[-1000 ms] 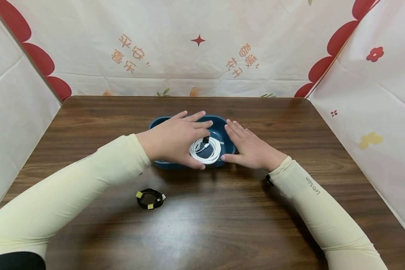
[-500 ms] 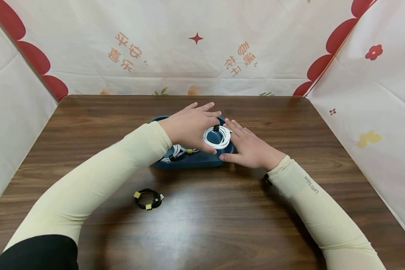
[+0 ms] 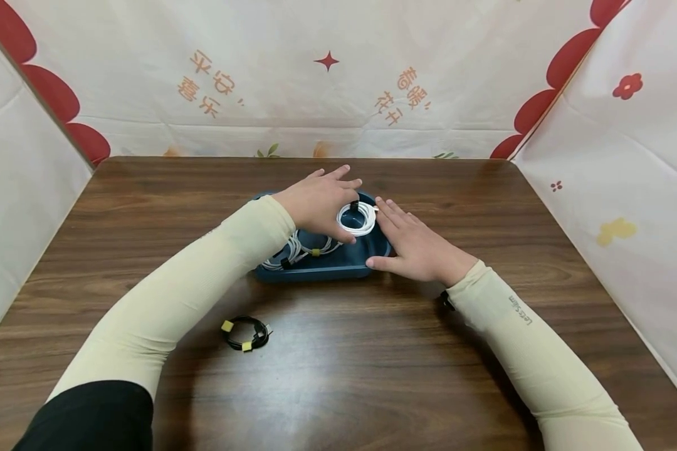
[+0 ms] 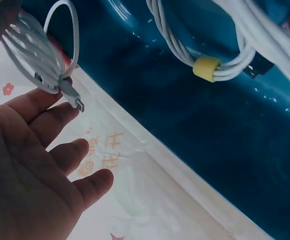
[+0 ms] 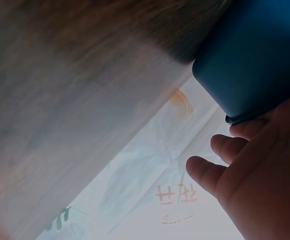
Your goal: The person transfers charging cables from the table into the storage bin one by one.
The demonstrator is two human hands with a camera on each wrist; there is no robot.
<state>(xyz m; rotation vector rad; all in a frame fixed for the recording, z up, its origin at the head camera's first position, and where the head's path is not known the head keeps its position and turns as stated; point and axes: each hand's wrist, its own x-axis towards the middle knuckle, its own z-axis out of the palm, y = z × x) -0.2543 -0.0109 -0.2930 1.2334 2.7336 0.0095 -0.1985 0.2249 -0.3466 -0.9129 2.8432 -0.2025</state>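
Note:
My left hand [image 3: 323, 203] pinches a coiled white charging cable [image 3: 371, 222] between thumb and forefinger, over the right half of a blue bin [image 3: 321, 274]. In the left wrist view the coil [image 4: 35, 47] hangs from the fingers with its metal plug exposed; the other fingers are spread. White cables [image 3: 295, 247] lie coiled in the bin's left part, one wrapped with a yellow tie [image 4: 206, 68]. My right hand [image 3: 414, 247] rests against the bin's right end, fingers straight and thumb at the front rim. In the right wrist view some of its fingertips are hidden behind the bin.
A coiled black cable [image 3: 262, 336] with yellow tags lies on the brown wooden table [image 3: 338, 376], in front of the bin and to the left. Printed white cloth [image 3: 271, 81] hangs behind the table and along both sides.
My left hand has moved right and farther back with the white cable coil, uncovering the cables in the bin's left part. My right hand has stayed at the bin's right end.

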